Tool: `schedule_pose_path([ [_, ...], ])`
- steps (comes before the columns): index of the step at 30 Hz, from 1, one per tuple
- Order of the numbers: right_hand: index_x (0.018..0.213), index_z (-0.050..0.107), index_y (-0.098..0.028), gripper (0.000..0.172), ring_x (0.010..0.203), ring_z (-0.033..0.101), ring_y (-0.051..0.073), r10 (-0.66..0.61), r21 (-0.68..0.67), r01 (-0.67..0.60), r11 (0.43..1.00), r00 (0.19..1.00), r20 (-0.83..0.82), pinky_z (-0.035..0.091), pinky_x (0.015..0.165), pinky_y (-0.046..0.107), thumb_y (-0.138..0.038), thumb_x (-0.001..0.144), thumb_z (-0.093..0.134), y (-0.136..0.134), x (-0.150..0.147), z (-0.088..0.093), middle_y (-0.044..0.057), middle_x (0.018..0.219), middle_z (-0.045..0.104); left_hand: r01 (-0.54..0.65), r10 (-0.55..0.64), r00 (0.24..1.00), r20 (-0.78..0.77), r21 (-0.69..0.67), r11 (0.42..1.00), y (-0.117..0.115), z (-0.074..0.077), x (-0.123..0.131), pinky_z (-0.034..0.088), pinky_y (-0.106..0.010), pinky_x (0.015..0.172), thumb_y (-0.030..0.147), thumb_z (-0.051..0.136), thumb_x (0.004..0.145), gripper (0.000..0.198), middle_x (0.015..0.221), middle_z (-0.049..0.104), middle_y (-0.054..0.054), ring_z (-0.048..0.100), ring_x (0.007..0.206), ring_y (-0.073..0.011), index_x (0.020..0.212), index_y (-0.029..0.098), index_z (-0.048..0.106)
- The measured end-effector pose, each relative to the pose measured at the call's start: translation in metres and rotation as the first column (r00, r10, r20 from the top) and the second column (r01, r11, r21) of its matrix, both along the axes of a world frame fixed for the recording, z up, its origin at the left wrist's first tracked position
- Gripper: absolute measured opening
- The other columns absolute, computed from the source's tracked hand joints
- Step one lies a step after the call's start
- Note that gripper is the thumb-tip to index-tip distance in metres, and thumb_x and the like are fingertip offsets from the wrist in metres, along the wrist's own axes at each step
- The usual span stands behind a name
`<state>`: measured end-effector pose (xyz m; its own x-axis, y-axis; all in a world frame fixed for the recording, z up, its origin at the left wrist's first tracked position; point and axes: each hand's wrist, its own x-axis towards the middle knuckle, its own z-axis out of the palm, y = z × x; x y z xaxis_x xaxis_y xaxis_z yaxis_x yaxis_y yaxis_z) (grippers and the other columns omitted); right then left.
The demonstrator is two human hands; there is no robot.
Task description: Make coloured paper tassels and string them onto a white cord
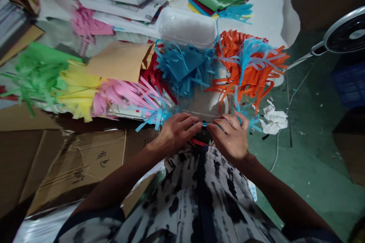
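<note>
At the near table edge, my left hand (177, 129) and my right hand (232, 133) sit close together, palms down and fingers curled. Both close on a narrow band of light blue fringed tissue paper (204, 124). Its cut strips spread out past the outer side of each hand. The part under my fingers is hidden. Just beyond lies darker blue fringed paper (182, 64), with orange fringed paper (248, 79) to its right, partly covered by pale blue strips. Pink fringed paper (125, 93) lies left of my left hand.
Green (40, 68) and yellow fringed paper (81, 87) lie at left, near a brown paper envelope (116, 60). A clear plastic tray (186, 26) stands behind. A fan (346, 32) is at right, crumpled white paper (274, 117) below it. Cardboard boxes (82, 163) stand lower left.
</note>
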<state>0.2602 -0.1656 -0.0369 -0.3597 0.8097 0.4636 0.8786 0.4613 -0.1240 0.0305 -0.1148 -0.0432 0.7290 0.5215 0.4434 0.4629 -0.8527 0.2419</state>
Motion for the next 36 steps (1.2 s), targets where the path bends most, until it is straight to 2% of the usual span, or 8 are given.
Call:
schedule_pose_path([
  [7,0.094,0.071,-0.024,0.01,0.108,0.062,0.024,-0.056,-0.115,0.052,0.992,0.998,-0.031,0.026,0.118,0.049,-0.025,0.102,0.067,0.001,0.003,-0.002,0.002,0.093,0.076,-0.136,0.135,0.99,-0.044,0.001,0.991,-0.001,-0.005,0.002,0.048,-0.037,0.082,0.026,0.059,0.106,0.013,0.104,0.075,-0.006,0.066,0.096,-0.0208,0.106,0.019,0.069],
  [13,0.096,0.071,-0.022,0.015,0.106,0.058,0.027,-0.118,-0.311,0.097,0.945,0.992,-0.05,0.031,0.108,0.048,-0.031,0.104,0.061,0.004,0.011,0.011,0.005,0.098,0.072,-0.226,0.217,0.971,-0.104,-0.088,0.97,0.006,0.009,-0.008,0.046,-0.039,0.086,0.03,0.061,0.105,0.018,0.097,0.075,-0.005,0.065,0.091,-0.0211,0.094,0.019,0.069],
  [18,0.093,0.068,-0.021,0.012,0.106,0.057,0.028,-0.151,-0.338,0.142,0.93,0.989,0.0,0.034,0.098,0.046,-0.027,0.101,0.062,0.008,0.005,0.018,0.007,0.099,0.072,-0.276,0.242,0.952,-0.185,-0.185,0.943,0.014,0.02,-0.016,0.044,-0.044,0.087,0.034,0.064,0.103,0.018,0.107,0.072,-0.01,0.061,0.103,-0.0276,0.097,0.019,0.07],
  [24,0.092,0.066,-0.022,0.006,0.106,0.057,0.029,-0.178,-0.35,0.154,0.924,0.983,-0.037,0.035,0.094,0.044,-0.026,0.096,0.064,0.007,0.007,0.017,0.006,0.099,0.071,-0.303,0.265,0.945,-0.19,-0.213,0.929,0.018,0.02,-0.022,0.046,-0.046,0.089,0.038,0.067,0.101,0.018,0.114,0.07,-0.011,0.06,0.107,-0.0296,0.1,0.021,0.072],
  [26,0.093,0.066,-0.023,0.003,0.106,0.057,0.028,-0.194,-0.341,0.153,0.928,0.977,-0.091,0.035,0.094,0.044,-0.024,0.095,0.063,0.005,0.009,0.014,0.005,0.097,0.071,-0.276,0.252,0.958,-0.135,-0.215,0.937,0.016,0.018,-0.022,0.047,-0.047,0.092,0.031,0.066,0.102,0.014,0.116,0.072,-0.009,0.061,0.109,-0.0283,0.11,0.024,0.073],
  [31,0.095,0.069,-0.024,0.013,0.108,0.059,0.026,-0.161,-0.319,0.101,0.942,0.973,-0.168,0.035,0.1,0.045,-0.017,0.094,0.058,0.002,0.01,0.005,0.004,0.099,0.072,-0.053,0.046,0.997,-0.069,-0.104,0.993,0.006,0.007,-0.022,0.041,-0.059,0.113,0.022,0.064,0.102,0.033,0.116,0.074,-0.001,0.064,0.113,-0.0257,0.132,0.035,0.067],
  [33,0.094,0.071,-0.025,0.016,0.108,0.059,0.026,-0.164,-0.285,0.117,0.951,0.976,-0.145,0.035,0.103,0.047,-0.017,0.094,0.058,0.0,0.01,0.003,0.003,0.099,0.072,-0.056,0.049,0.996,-0.072,-0.092,0.994,0.001,0.004,-0.022,0.04,-0.062,0.118,0.022,0.065,0.101,0.036,0.117,0.073,0.0,0.065,0.115,-0.0255,0.133,0.038,0.066],
  [36,0.106,0.075,-0.029,0.022,0.112,0.061,0.028,-0.154,-0.129,0.144,0.981,0.986,-0.069,0.031,0.113,0.054,-0.018,0.094,0.061,-0.007,0.009,0.001,0.003,0.105,0.075,-0.085,0.079,0.995,-0.065,-0.101,0.991,-0.01,0.003,-0.018,0.039,-0.062,0.122,0.017,0.064,0.1,0.039,0.117,0.073,-0.001,0.066,0.115,-0.0246,0.134,0.036,0.066],
])
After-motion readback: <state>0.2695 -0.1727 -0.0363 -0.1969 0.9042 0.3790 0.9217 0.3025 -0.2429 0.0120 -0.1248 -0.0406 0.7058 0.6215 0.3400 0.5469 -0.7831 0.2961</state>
